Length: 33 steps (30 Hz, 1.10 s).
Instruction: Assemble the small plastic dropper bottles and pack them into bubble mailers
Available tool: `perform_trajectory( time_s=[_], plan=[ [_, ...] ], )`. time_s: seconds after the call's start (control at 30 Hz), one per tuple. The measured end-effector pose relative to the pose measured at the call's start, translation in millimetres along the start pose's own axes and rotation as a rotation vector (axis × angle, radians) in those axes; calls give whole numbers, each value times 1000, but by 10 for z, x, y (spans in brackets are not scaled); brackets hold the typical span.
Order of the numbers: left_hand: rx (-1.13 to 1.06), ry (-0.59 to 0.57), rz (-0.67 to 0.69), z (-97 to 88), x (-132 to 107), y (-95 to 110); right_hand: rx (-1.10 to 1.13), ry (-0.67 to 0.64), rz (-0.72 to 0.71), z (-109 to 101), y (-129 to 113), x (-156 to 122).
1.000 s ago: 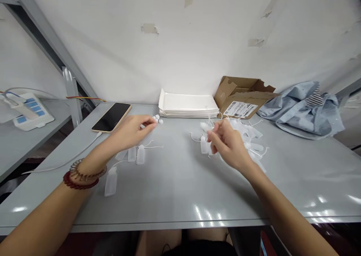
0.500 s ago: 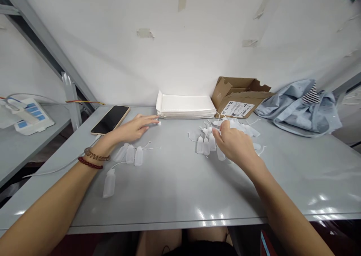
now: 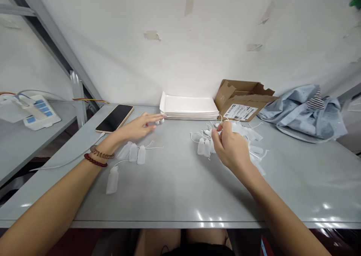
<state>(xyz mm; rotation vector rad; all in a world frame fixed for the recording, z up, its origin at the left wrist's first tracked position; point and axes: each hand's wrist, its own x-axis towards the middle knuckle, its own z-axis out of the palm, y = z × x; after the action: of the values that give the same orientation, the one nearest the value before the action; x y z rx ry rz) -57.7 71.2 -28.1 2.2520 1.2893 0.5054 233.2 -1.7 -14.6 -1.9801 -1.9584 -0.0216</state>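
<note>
A glossy gray counter [image 3: 175, 190] is abutting a white wall [image 3: 126, 26]. The unclenched left hand [image 3: 138, 127] is partly hiding small white pieces [image 3: 161, 121]; translucent bottles [image 3: 200, 147] are lying beside the curled right hand [image 3: 230, 145], its grip unclear.

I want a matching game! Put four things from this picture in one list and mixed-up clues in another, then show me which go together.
Things:
1. Left hand
2. Right hand
3. Phone
4. Cardboard box

Clues:
A. At the bigger group of little bottles
B. Brown, with a printed white label on its front
C. Fingertips near the little white pieces
D. Lying flat, dark on top

Right pairs: 1-C, 2-A, 3-D, 4-B
</note>
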Motion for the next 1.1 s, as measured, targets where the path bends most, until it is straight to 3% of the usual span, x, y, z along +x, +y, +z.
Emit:
perform_trajectory(
  time_s=[0.13, 0.2, 0.3, 0.43, 0.53, 0.8, 1.1],
  plan=[
    [-287, 301, -92, -35, -14, 71, 232, 30, -297, 162, -88, -105],
    [-343, 417, -136, -43, -21, 77, 342, -84, -536, 253, -270, -184],
    [-384, 549, -197, -43, -41, 67, 331, -246, -812, 339, -746, -306],
    [-488, 644, -231, -32, -70, 47, 258, -264, -856, 383, -1472, -423],
    [-543, 692, -233, -31, -80, 29, 238, -254, -842, 461, -1801, -482],
    [-605, 750, -228, -79, -87, -19, 186, -411, -947, 691, -1869, -572],
    [-696, 735, -220, -72, -90, 19, 178, -291, -1000, 689, -1763, -702]
  ],
)
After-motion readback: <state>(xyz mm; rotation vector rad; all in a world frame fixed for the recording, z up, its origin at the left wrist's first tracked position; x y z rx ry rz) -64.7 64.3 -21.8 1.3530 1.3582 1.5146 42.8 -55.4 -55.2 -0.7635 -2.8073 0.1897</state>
